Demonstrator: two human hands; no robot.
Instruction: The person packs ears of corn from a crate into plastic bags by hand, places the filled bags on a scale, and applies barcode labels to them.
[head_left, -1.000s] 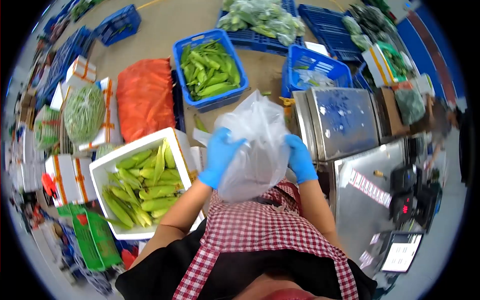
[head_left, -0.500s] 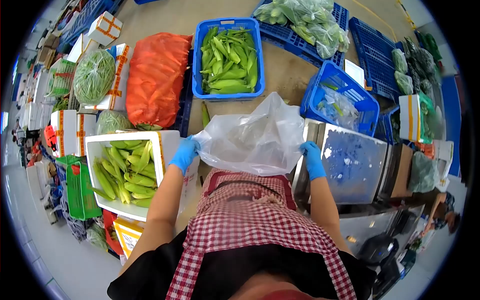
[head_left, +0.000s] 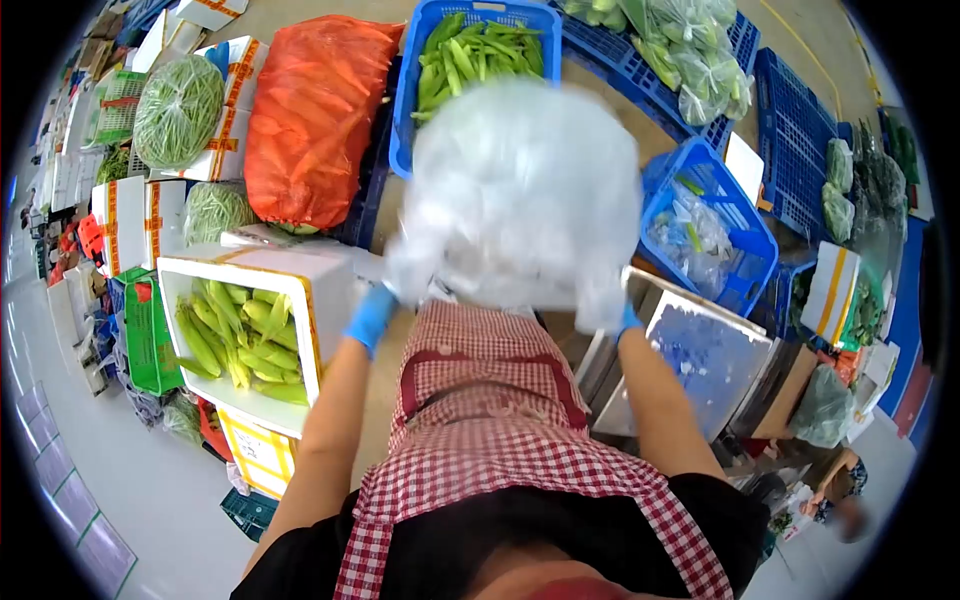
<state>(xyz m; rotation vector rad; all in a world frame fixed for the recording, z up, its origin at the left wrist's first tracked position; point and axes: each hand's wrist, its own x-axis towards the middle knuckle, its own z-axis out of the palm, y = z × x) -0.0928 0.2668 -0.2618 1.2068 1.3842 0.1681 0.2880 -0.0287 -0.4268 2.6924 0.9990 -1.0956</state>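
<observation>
A clear plastic bag (head_left: pixel 520 190), puffed out and blurred by motion, spreads between my two gloved hands above the apron. My left hand (head_left: pixel 373 316), in a blue glove, is closed on the bag's left corner, its fingertips partly covered by the plastic. At the right corner my right hand (head_left: pixel 628 320) grips the bag, mostly hidden behind it. Behind the bag stands a blue crate (head_left: pixel 402 130) of green corn cobs (head_left: pixel 470 60), its front part covered. Left of my left hand is a white foam box (head_left: pixel 312 340) with more corn (head_left: pixel 245 335).
An orange mesh sack (head_left: pixel 310 120) lies at the upper left, near a bag of green beans (head_left: pixel 180 112). A blue crate with plastic bags (head_left: pixel 745 270) and a metal surface (head_left: pixel 700 355) are at the right. A person (head_left: pixel 845 490) is at the far right.
The bag went from bunched, to stretched flat between my hands, to puffed out and raised forward. My hands have moved apart. The view has shifted, so the crates sit higher.
</observation>
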